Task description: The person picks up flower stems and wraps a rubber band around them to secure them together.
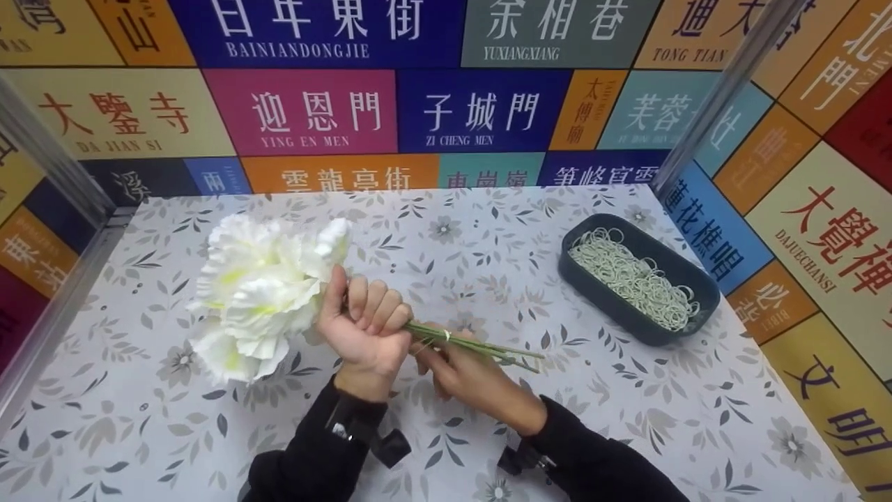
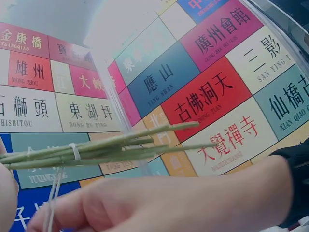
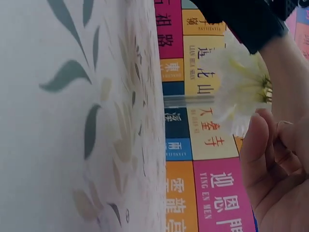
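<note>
A bunch of white artificial flowers lies sideways above the table, blooms to the left. My left hand grips its green stems just below the blooms, thumb pointing up along them. Past that fist, a pale rubber band circles the stems. Two stretched strands of it run down to my right hand, whose curled fingers hold the loop under the stems. In the right wrist view, the right fingers bend toward the thumb, with the blooms behind them.
To the right on the patterned tablecloth stands a dark oblong tray full of loose pale rubber bands. Panels with colourful place-name signs close off the back and sides of the table.
</note>
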### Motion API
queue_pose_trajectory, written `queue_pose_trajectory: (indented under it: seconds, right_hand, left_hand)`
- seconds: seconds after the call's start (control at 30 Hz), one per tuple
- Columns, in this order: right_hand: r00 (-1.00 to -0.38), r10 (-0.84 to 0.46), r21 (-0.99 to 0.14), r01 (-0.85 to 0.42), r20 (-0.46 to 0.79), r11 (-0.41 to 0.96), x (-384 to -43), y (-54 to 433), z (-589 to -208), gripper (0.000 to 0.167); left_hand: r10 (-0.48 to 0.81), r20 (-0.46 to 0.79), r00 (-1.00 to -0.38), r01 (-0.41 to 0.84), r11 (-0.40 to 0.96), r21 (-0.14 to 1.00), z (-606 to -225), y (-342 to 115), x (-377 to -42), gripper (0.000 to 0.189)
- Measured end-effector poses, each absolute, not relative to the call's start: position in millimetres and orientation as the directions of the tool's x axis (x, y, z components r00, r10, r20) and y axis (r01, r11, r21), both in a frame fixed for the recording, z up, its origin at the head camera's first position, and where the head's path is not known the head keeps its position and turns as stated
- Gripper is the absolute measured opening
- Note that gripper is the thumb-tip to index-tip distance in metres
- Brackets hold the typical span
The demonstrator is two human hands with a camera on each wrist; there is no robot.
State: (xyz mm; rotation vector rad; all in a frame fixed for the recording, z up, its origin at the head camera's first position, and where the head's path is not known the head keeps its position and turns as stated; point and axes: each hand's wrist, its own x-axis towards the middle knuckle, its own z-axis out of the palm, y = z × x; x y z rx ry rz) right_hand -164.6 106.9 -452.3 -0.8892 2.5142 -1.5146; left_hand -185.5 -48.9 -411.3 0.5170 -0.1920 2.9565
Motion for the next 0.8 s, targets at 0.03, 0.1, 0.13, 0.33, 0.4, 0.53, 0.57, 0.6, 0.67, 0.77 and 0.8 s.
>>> queue_pose_trajectory:
  seconds: [0.03, 0.1, 0.13, 0.33, 0.4, 0.53, 0.57, 0.6, 0.67, 0.77, 0.8]
  right_hand:
    - [-0.831, -0.514, -0.822, -0.436, 0.211, 0.367, -161.1, 104.4, -452.8, 0.025]
    - [-0.835, -0.511, -0.795, -0.446, 0.205, 0.410, -155.0, 100.6, -452.6, 0.023]
    - [-0.828, -0.515, -0.782, -0.466, 0.220, 0.414, -152.8, 98.8, -451.7, 0.020]
    - [-0.765, -0.548, -0.659, -0.608, 0.338, 0.443, -141.0, 94.6, -443.0, 0.017]
    - [-0.746, -0.556, -0.626, -0.640, 0.367, 0.446, -137.3, 95.8, -438.8, 0.016]
    - [-0.699, -0.554, -0.554, -0.707, 0.453, 0.439, -133.2, 101.4, -428.2, 0.014]
    - [-0.686, -0.550, -0.537, -0.723, 0.477, 0.435, -133.0, 103.0, -425.8, 0.013]
    - [-0.674, -0.544, -0.523, -0.736, 0.501, 0.431, -133.0, 104.8, -423.4, 0.012]
    - [-0.658, -0.531, -0.507, -0.752, 0.534, 0.422, -133.8, 108.7, -418.7, 0.010]
    - [-0.649, -0.511, -0.507, -0.760, 0.564, 0.407, -136.7, 115.7, -411.3, 0.008]
    - [-0.652, -0.504, -0.516, -0.757, 0.566, 0.400, -138.0, 118.5, -408.8, 0.007]
  left_hand:
    - [0.086, 0.337, -0.937, -0.127, -0.987, -0.099, -411.3, -51.2, -187.0, 0.054]
    - [0.042, 0.314, -0.949, -0.074, -0.993, -0.090, -411.4, -55.7, -190.4, 0.055]
    - [0.018, 0.300, -0.954, -0.044, -0.996, -0.078, -411.8, -57.9, -192.3, 0.055]
    - [-0.069, 0.264, -0.962, 0.068, -0.998, -0.015, -414.8, -66.3, -199.6, 0.058]
    - [-0.088, 0.274, -0.958, 0.090, -0.996, -0.006, -415.2, -68.1, -200.5, 0.058]
    - [-0.120, 0.279, -0.953, 0.126, -0.992, 0.004, -415.0, -71.0, -201.4, 0.059]
    - [-0.124, 0.278, -0.952, 0.131, -0.991, 0.007, -415.0, -71.8, -201.7, 0.060]
    - [-0.126, 0.277, -0.953, 0.133, -0.991, 0.007, -415.0, -72.5, -202.0, 0.060]
    - [-0.129, 0.273, -0.953, 0.137, -0.990, 0.010, -414.9, -73.6, -202.6, 0.061]
    - [-0.129, 0.271, -0.954, 0.140, -0.990, 0.021, -414.7, -74.1, -202.8, 0.061]
    - [-0.127, 0.273, -0.954, 0.139, -0.990, 0.023, -414.6, -74.0, -202.8, 0.061]
